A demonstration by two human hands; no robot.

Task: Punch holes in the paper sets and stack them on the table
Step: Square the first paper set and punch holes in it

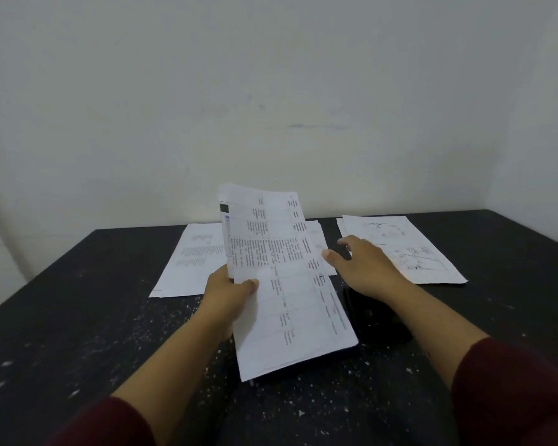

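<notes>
Fingers [250,283] of the left hand [227,292] pinch a printed paper set [281,284] at frame centre; the right hand [363,263] hovers spread, holding nothing. Two paper stacks [190,259] [409,246] lie behind on the dark table [78,317].

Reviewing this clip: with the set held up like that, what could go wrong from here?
The left hand alone pinches the paper set at one edge, so the sheets may fan apart and get punched misaligned. The right hand reaches open over the dark hole punch and could brush the drawing stack out of place.

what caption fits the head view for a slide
Left hand holds a printed paper set above the black table while the open right hand reaches forward.
</notes>
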